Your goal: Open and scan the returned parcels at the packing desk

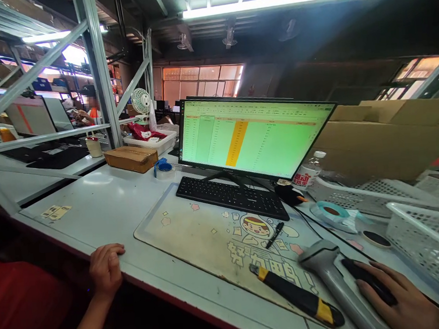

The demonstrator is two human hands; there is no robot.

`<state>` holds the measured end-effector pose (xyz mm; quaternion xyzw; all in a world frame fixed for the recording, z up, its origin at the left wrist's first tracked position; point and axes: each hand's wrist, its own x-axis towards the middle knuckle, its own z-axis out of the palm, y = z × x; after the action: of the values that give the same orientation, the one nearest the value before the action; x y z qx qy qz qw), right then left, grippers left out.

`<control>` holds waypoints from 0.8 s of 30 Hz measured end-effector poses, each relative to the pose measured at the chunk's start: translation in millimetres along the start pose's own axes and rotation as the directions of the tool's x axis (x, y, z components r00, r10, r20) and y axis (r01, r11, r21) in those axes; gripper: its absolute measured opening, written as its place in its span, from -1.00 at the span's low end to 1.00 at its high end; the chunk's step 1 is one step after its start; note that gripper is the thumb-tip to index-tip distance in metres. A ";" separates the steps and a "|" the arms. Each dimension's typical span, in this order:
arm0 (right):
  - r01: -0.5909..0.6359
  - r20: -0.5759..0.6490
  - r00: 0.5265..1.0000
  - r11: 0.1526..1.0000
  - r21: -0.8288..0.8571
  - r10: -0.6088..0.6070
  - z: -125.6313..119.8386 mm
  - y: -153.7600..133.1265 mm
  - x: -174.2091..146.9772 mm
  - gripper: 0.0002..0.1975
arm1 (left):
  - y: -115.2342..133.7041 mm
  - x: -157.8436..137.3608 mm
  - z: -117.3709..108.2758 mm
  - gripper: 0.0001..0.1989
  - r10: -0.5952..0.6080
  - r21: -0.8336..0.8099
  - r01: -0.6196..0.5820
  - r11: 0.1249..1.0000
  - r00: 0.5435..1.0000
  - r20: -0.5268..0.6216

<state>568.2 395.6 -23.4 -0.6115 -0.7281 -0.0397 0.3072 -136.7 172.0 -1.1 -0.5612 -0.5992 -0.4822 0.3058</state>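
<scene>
My right hand [405, 299] rests over a black computer mouse [370, 279], its fingers curved along it. Right beside it lies a grey barcode scanner [334, 271], with a black and yellow utility knife [296, 297] to its left. At the left, my left hand [106, 270] grips the front edge of the white table [83, 214], fingers curled. A printed desk mat [194, 226] bears a black pen [274, 235] and, at its back, a black keyboard [229, 196]. Behind stands a lit monitor [247, 137] showing a spreadsheet with an orange column.
Tape rolls [330, 212] lie near white plastic baskets [431, 235] on the right. A bottle [310, 170] and large cardboard box [386, 138] stand behind. Left of the monitor are a brown box [131, 159], blue tape [163, 168] and a metal rack post [100, 67]. Another person [91, 111] is farther back.
</scene>
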 end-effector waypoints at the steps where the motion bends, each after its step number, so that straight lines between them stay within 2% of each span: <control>1: -0.003 0.005 1.000 1.000 0.001 0.003 -0.1 -0.4 -0.3 -0.42 | 0.3 0.4 -0.1 -0.68 -0.001 -0.002 0.001 1.000 1.000 0.001; 7: 0.049 -0.018 0.999 0.999 -0.011 -0.049 1.3 -0.2 -1.6 -0.39 | 1.9 1.2 -1.2 -0.67 -0.007 0.013 0.007 1.000 1.000 0.013; 14: 0.052 -0.021 0.998 0.998 -0.032 -0.053 3.2 0.1 -1.4 -0.38 | 2.0 1.1 -1.5 -0.66 -0.019 0.000 0.019 1.000 1.000 0.008; 20: 0.011 0.003 1.000 1.000 -0.012 -0.011 -1.2 -10.8 0.7 -0.35 | 2.3 2.4 -2.2 -0.65 -0.020 0.005 0.020 1.000 1.000 0.012; 24: -0.055 0.066 0.996 0.998 -0.031 0.056 -10.8 -25.3 3.2 -0.28 | 1.3 0.4 -1.7 -0.64 -0.042 0.014 0.042 0.999 0.999 0.022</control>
<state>549.2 387.4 -5.0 -0.6368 -0.7200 -0.0211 0.2749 -135.7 170.5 0.1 -0.5518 -0.6172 -0.4783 0.2928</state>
